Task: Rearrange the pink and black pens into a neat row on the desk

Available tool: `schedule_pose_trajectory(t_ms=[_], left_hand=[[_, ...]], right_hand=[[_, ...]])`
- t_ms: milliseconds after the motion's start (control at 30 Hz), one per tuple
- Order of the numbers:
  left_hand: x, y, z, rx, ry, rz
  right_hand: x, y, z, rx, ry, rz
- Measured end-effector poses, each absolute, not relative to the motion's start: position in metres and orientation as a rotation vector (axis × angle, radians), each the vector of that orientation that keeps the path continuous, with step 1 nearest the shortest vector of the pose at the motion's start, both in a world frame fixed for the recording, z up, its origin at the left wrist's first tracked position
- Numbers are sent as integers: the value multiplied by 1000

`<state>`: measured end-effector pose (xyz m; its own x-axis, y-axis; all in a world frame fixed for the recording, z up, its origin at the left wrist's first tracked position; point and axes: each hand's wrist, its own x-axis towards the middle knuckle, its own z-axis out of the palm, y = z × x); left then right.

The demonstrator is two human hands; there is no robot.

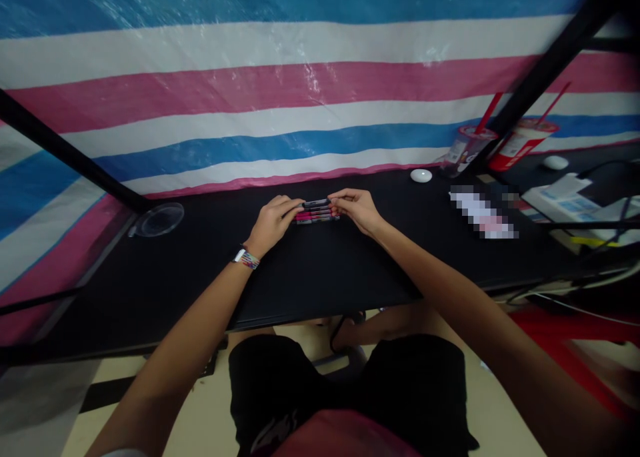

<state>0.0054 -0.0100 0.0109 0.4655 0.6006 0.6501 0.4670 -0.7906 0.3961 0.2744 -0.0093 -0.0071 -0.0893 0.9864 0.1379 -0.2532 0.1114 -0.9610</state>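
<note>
A small bundle of markers point(316, 212), black and pink, lies sideways on the black table point(320, 270) straight ahead of me. My left hand point(273, 222) pinches the bundle's left end, fingers curled around it; a woven band is on that wrist. My right hand point(357, 208) grips the bundle's right end from the other side. Both forearms reach forward over the table's near edge.
A clear plastic lid point(160, 219) lies at the table's left. A white round object point(421, 175) and two drink cups with red straws point(520, 144) stand at the back right, with papers and cables point(575, 207) beyond. A striped tarp hangs behind; black frame bars cross both sides.
</note>
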Motion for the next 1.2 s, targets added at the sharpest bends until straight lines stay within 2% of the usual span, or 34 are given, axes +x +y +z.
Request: schedule_pose_trajectory(t_ms=[367, 700, 1200], left_hand=[[5, -11, 14, 2438, 950, 1133], [5, -13, 14, 2498, 915, 1280], [0, -11, 15, 2456, 922, 1155]], right_hand=[[276, -9, -9, -904, -1136, 1340], [279, -15, 5, -872, -1054, 1481], [277, -14, 2, -948, -1127, 1369]])
